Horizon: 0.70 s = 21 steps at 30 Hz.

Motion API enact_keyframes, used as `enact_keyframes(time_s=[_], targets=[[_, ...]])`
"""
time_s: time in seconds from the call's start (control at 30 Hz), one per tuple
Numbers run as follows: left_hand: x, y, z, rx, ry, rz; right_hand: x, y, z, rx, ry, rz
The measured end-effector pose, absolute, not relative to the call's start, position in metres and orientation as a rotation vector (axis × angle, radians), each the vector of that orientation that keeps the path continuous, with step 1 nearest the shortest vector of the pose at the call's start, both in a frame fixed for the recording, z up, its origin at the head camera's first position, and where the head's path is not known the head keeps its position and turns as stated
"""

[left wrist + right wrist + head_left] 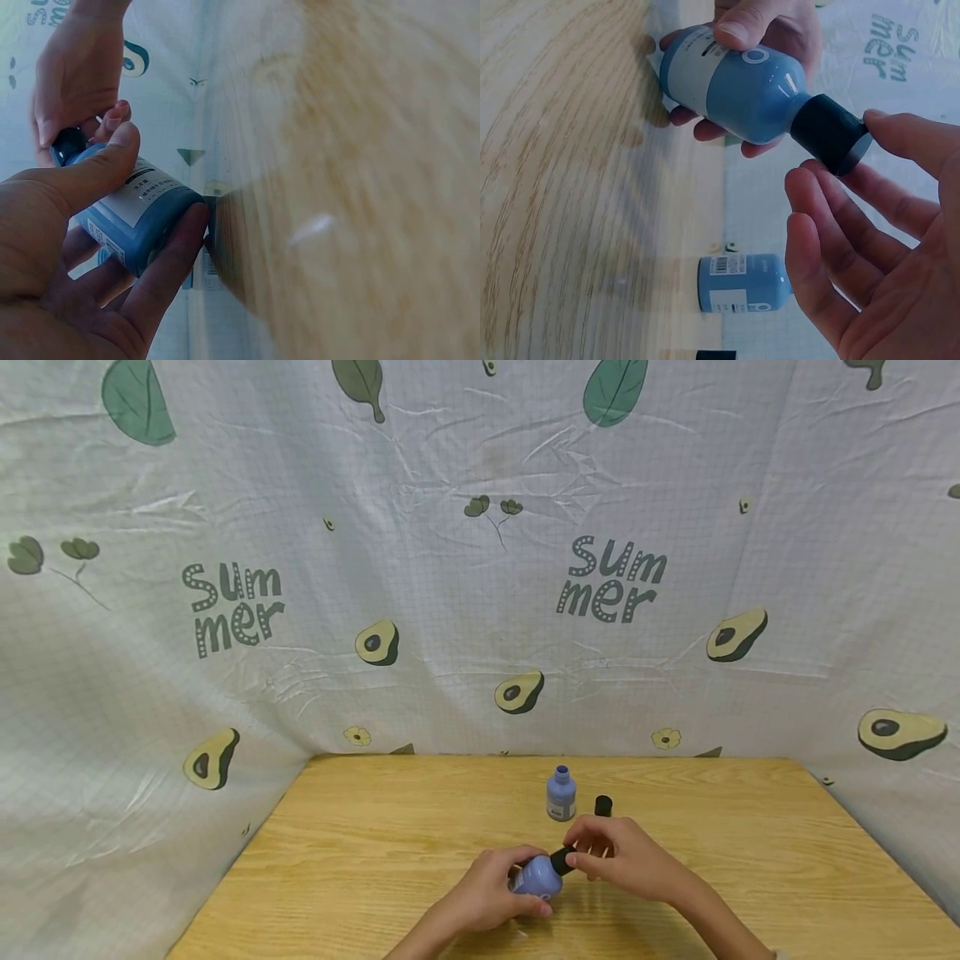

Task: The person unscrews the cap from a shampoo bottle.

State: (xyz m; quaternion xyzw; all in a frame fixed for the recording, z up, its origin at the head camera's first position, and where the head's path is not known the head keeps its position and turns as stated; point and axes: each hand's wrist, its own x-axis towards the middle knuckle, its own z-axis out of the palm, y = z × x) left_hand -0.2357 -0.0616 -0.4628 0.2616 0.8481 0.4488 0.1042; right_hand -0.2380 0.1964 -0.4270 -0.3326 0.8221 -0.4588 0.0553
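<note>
A blue bottle [538, 877] with a white label lies tilted in my left hand [491, 891], whose thumb and fingers grip its body. Its black cap [831, 135] points up and to the right. My right hand [626, 860] pinches that cap between thumb and fingers, seen closely in the right wrist view. In the left wrist view, the label of the held bottle [146, 196] faces the camera, and the left fingers wrap under its base.
Behind the hands, a second blue bottle [561, 795] stands upright without a cap on the wooden table [360, 827]. A black cap [603, 806] stands to its right, just beyond my right hand. A printed cloth [450, 593] hangs at the table's back and sides.
</note>
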Motion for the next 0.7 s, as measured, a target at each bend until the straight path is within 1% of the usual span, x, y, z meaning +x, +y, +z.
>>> enact_keyframes(time_s=[0.43,0.7], targets=[[-0.2365,-0.0623,-0.4633,0.776,2.507,1.315,-0.2391,0.1974,-0.4273,-1.122,2.472,-1.424],[-0.2358,-0.0616,-0.4632,0.788,2.509,1.313,-0.2392,0.1982,-0.4265,-1.007,2.522,-1.379]])
